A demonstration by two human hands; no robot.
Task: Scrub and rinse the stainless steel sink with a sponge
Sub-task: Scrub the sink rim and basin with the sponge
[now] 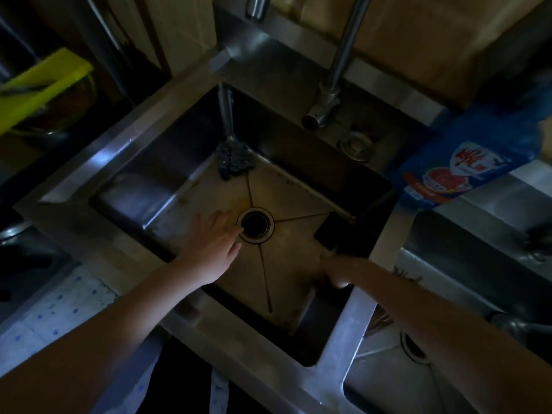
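Both hands reach down into the steel sink (pixel 125 141) in front of me. My left hand (pixel 213 243) is relaxed, with the fingers straight and a little spread, and holds nothing. Its fingertips are at the rim of the round drain (pixel 255 224) in the middle of the basin floor. My right hand (pixel 339 271) is by the basin's right wall, blurred and in shadow, so I cannot tell whether its fingers are curled round anything.

Far to my left, outside the sink, a yellow board (pixel 44 82) lies tilted. In the basin's far corner sits a wad of steel wool (pixel 234 158), and what looks like a stream of water (pixel 226 112) falls onto it. The faucet (pixel 324 106) stands on the back rim, to the right of that corner. A dark square pad (pixel 327 231) rests on the basin floor against the right wall, just beyond my right hand. I cannot tell whether it is the sponge. A blue pouch (pixel 460 168) with a red and white label lies on the ledge to the right. At the lower right is part of a second basin (pixel 388 383).
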